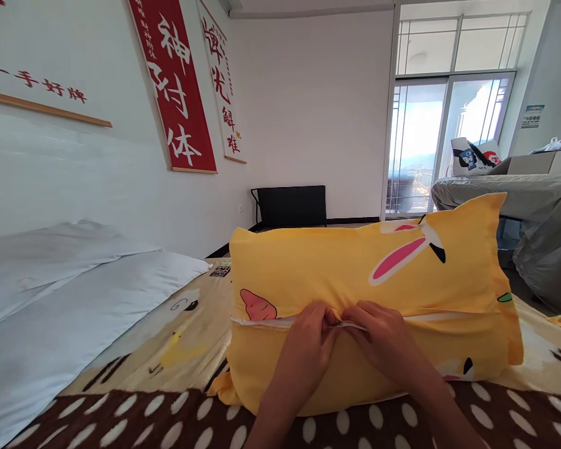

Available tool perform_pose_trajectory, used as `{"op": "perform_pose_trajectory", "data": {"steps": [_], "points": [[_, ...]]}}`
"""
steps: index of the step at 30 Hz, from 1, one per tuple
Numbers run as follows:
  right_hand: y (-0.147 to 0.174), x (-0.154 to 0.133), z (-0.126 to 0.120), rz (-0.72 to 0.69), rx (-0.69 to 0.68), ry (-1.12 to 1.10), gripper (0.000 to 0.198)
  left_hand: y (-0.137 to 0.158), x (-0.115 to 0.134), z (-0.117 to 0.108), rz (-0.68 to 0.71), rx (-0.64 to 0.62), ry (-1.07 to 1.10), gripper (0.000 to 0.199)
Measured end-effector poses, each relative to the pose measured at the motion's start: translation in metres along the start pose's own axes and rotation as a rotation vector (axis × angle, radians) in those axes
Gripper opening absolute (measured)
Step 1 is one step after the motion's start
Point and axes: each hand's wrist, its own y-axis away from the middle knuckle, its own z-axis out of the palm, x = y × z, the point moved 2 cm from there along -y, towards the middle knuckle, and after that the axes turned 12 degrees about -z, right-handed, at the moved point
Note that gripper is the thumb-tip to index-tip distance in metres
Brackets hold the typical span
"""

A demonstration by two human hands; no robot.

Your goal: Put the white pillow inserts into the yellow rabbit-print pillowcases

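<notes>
A stuffed yellow pillow in a rabbit-print pillowcase (308,262) stands on its long side in front of me. A white zipper strip (262,322) runs along its near face. My left hand (314,330) is closed in a pinch on the pillowcase at the zipper, left of the middle. Close beside it, my right hand (378,333) pinches the fabric edge on the other side. A small dark bit, perhaps the zipper pull, shows between the fingertips; my fingers hide most of it.
White pillows (121,305) lie at the left. Beneath everything is a beige patterned blanket (177,330) with a brown, white-dotted border (159,415). A plastic-covered piece of furniture (546,237) stands at the right, a black folded item (290,206) by the far wall.
</notes>
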Motion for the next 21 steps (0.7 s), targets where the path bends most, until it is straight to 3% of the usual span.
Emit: {"op": "perform_pose_trajectory", "data": {"steps": [4, 11, 16, 21], "points": [[0.0003, -0.0002, 0.0003, -0.009, 0.001, 0.003, 0.009, 0.0006, -0.0004, 0.0005, 0.016, -0.001, -0.047, 0.009], [0.0018, 0.0008, 0.0041, -0.001, -0.005, 0.003, 0.005, 0.0053, 0.0058, -0.0020, 0.140, -0.007, -0.341, 0.013], [0.0014, 0.0002, 0.0043, -0.012, 0.006, 0.002, 0.007, 0.0064, 0.0091, -0.0039, 0.204, -0.007, -0.339, 0.016], [0.0015, -0.0014, 0.0032, -0.064, 0.035, 0.010, 0.009, 0.0050, 0.0063, -0.0063, 0.181, 0.006, -0.317, 0.017]]}}
